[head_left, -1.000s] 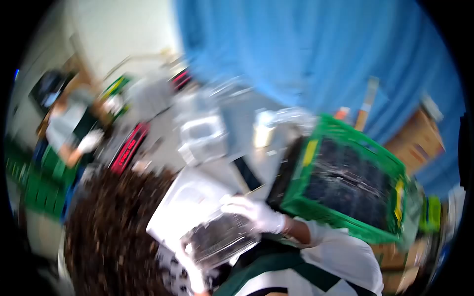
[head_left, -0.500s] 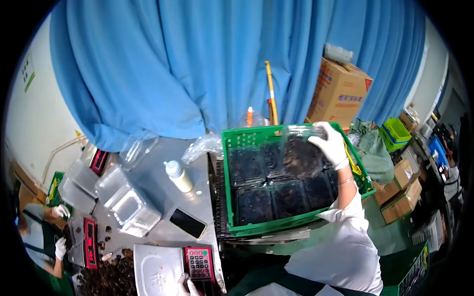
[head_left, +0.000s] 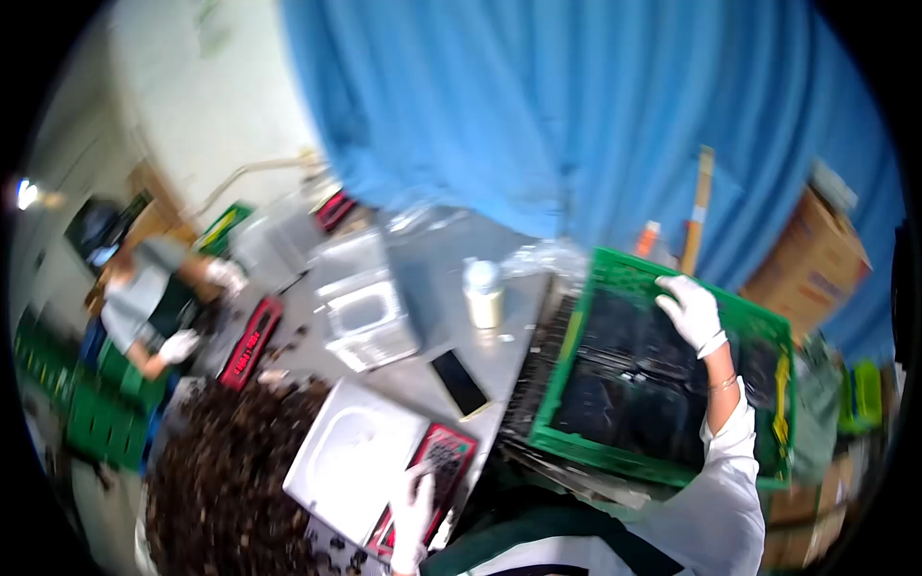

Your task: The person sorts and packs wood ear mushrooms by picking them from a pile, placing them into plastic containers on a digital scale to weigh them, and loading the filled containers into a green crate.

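My right hand (head_left: 691, 315), in a white glove, is over the green crate (head_left: 615, 459) with its fingers apart and nothing held. Beneath it, clear lidded boxes of dark contents (head_left: 663, 418) fill the crate. My left hand (head_left: 413, 509), also gloved, has spread fingers beside the keypad (head_left: 445, 459) of a red scale. The scale's white pan (head_left: 351, 451) is bare. Left of the scale lies a large heap of dark brown pieces (head_left: 230, 470).
A phone (head_left: 460, 384), a bottle (head_left: 483, 296) and stacked clear containers (head_left: 365, 312) stand on the metal table (head_left: 432, 259). A gloved co-worker (head_left: 144, 298) is at the left by another red scale (head_left: 252, 341). A carton (head_left: 812, 259) is at the right.
The clear box that my right hand held is now out of it, and the hand is open over the crate. My view has swung left, and my left hand shows more fully.
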Available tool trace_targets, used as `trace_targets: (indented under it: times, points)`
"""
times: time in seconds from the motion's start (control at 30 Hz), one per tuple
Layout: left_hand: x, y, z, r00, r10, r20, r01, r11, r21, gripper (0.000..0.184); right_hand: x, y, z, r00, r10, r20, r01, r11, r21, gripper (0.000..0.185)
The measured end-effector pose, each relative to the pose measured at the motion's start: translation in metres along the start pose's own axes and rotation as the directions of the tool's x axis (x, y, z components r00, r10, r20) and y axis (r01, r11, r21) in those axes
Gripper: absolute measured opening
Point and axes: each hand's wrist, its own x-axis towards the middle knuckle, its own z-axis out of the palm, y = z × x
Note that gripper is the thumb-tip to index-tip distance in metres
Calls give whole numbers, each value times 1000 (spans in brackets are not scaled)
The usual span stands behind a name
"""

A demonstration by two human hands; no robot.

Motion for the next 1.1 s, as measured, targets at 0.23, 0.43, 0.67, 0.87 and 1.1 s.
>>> trace_targets:
  times: [0.23, 0.43, 0.67, 0.87, 1.1]
  points:
    - [-44, -10, -5, 994, 20, -104, -8, 993, 121, 23, 136, -200, 168, 824, -567, -17, 502, 714, 487, 16]
    - [-124, -23, -27, 853, -274, -445, 293, 956, -27, 27, 165, -331, 267, 652, -742, -157, 743, 583, 329, 16]
    - [-204, -53, -26, 605, -432, -669, 463, 874, -145, 27, 164, -349, 299, 706, -705, 63, 677, 699, 228, 21]
    - [-228, -50, -46, 617, -412, -670, 481, 872, -93, 27, 176, -350, 273, 848, -530, 8, 482, 777, 404, 29]
    - [-274, -87, -82, 602, -423, -677, 531, 846, -57, 26, 83, -390, 117, 712, -687, -149, 559, 425, 712, 12]
